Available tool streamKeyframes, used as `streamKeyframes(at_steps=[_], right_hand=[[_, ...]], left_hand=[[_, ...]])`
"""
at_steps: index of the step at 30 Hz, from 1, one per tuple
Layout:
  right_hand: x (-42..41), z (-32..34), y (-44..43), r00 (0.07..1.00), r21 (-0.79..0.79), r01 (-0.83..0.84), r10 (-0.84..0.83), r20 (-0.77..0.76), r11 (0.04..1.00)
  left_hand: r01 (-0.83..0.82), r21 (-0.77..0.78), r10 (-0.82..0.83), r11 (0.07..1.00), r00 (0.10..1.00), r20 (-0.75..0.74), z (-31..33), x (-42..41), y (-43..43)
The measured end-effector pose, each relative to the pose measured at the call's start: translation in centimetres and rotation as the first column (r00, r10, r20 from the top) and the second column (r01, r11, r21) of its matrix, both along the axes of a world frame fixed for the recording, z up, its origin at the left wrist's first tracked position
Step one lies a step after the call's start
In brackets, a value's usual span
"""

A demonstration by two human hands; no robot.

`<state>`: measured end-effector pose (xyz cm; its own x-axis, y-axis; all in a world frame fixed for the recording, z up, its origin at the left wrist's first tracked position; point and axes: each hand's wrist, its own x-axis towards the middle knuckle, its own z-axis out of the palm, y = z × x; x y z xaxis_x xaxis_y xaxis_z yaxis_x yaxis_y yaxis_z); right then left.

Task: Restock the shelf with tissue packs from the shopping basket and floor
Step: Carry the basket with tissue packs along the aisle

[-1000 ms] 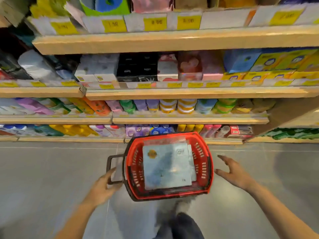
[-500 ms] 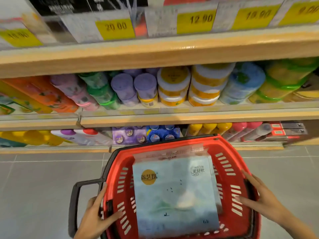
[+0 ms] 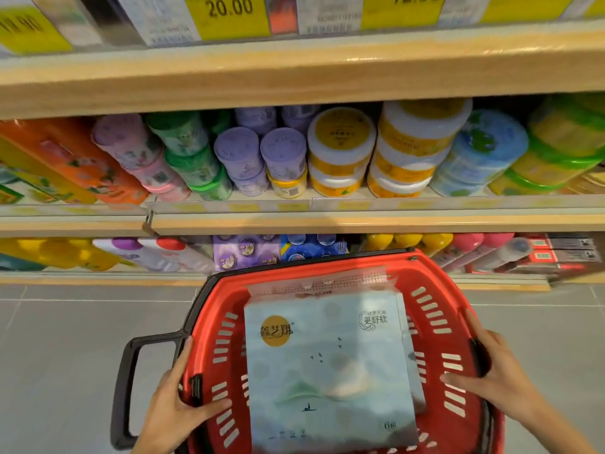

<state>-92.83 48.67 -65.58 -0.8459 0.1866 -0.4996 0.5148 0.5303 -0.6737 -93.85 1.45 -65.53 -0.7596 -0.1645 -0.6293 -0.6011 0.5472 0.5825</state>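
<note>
The pack (image 3: 327,365) lies flat in the basket (image 3: 435,309), filling most of it. The left hand (image 3: 173,411) clasps the basket's left rim, thumb inside, fingers outside; the right hand (image 3: 491,378) clasps the right rim likewise. The pack looks light, soft and film-slick, so it is best taken by both side edges.
</note>
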Motion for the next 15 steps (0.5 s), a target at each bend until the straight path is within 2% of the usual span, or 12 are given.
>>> streamKeyframes(at_steps=[8,15], right_hand=[[-1.5,7.6,-1.1,0.998,0.002,-0.053,0.053,0.017,0.999],[-2.8,20.1,-2.5,0.991,-0.047,-0.086,0.081,-0.107,0.995]], left_hand=[[-0.051,-0.054,0.046,0.997,0.995,-0.092,9.3,-1.0,-0.3],[-0.111,-0.038,0.102,0.993,0.976,-0.193,23.5,0.8,-2.0]])
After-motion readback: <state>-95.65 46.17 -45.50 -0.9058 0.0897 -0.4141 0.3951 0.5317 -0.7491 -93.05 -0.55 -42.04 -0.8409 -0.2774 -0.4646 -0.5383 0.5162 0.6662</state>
